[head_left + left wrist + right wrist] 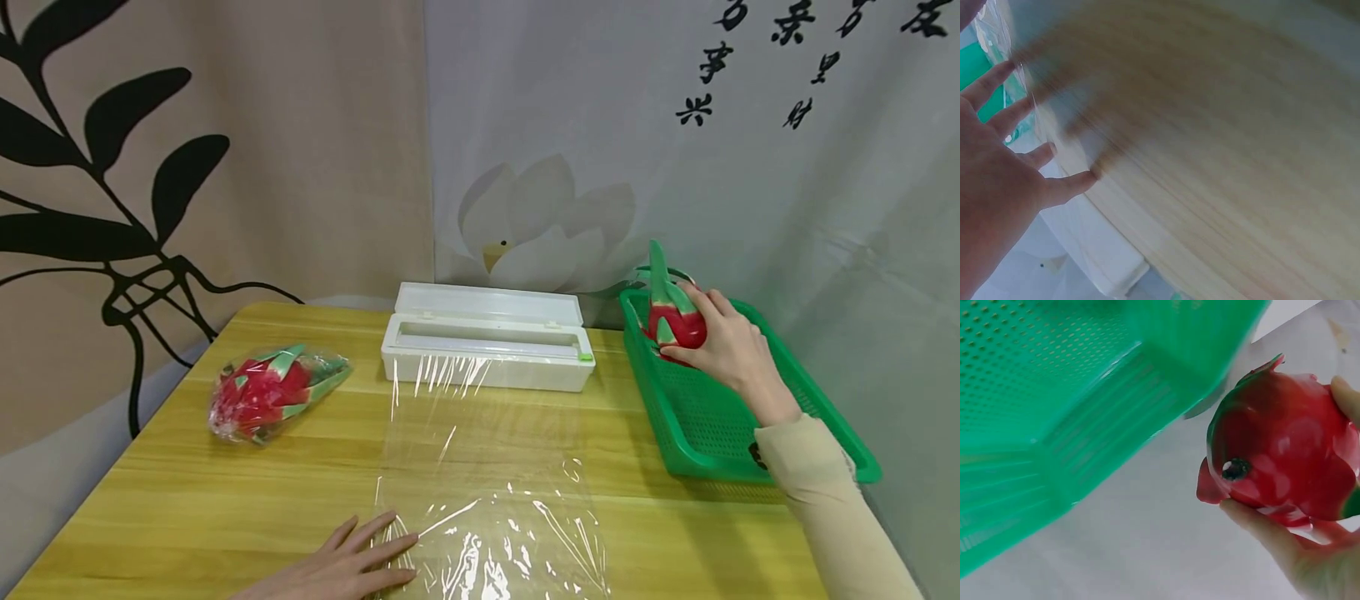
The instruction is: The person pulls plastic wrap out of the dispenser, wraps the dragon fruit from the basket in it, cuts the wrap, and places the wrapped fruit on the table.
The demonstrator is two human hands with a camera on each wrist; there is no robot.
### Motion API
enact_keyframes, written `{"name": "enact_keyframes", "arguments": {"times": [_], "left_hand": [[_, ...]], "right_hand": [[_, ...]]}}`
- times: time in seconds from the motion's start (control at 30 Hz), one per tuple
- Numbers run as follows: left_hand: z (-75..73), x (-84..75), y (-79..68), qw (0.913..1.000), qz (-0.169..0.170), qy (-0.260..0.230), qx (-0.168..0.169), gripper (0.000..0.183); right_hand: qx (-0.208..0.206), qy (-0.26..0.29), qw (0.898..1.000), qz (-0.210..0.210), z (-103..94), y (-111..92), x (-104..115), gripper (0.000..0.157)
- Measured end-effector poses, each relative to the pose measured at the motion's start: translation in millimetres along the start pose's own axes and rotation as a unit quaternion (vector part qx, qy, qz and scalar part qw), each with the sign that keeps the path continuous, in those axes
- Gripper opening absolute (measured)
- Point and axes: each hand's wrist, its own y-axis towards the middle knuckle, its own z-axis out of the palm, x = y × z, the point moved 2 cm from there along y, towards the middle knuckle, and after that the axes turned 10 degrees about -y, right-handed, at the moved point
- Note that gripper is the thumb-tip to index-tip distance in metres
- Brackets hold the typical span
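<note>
My right hand (735, 350) grips a red dragon fruit (677, 323) with green leafy tips, above the far left corner of the green basket (663, 425). In the right wrist view, the thumb and fingers curl round the glossy fruit (1285, 450), beside the basket wall (1110, 419). A sheet of clear plastic wrap (487, 458) runs from a white dispenser box (487, 375) toward the front of the table. My left hand (341, 562) rests with straight, spread fingers on the wrap's left edge. The left wrist view shows the same fingers (1072, 187) spread out.
Another dragon fruit (273, 392), covered in clear wrap, lies at the table's left. The dispenser's lid (487, 302) stands raised at the back. Behind the wooden table (225, 508) hangs a printed curtain (337, 150). A small dark mark shows at the basket's near side, partly behind the sleeve.
</note>
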Motion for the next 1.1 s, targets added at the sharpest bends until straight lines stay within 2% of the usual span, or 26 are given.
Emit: {"name": "enact_keyframes", "arguments": {"times": [0.3, 0.57, 0.67, 0.9, 1.1], "left_hand": [[1.2, 0.5, -0.9, 1.0, 0.0, 0.003, 0.0, 0.054], [-2.1, 0.2, 0.5, 0.9989, -0.021, -0.038, 0.017, 0.053], [-1.9, 0.3, 0.5, 0.999, -0.02, -0.038, 0.016, 0.052], [0.9, 0.9, -0.3, 0.9998, 0.009, 0.009, -0.016, 0.054], [0.9, 1.8, -0.5, 1.0, 0.006, 0.001, -0.007, 0.054]], "right_hand": [[-0.041, 0.005, 0.998, -0.051, -5.1, -2.7, 41.9, 0.091], [-0.068, 0.005, 0.99, -0.123, -4.2, -9.1, 78.2, 0.098], [-0.061, 0.005, 0.987, -0.146, -2.0, -12.6, 94.5, 0.098], [-0.025, 0.009, 0.98, -0.198, 4.5, -24.7, 133.2, 0.096], [-0.003, 0.023, 0.969, -0.247, 10.8, -36.3, 159.9, 0.096]]}}
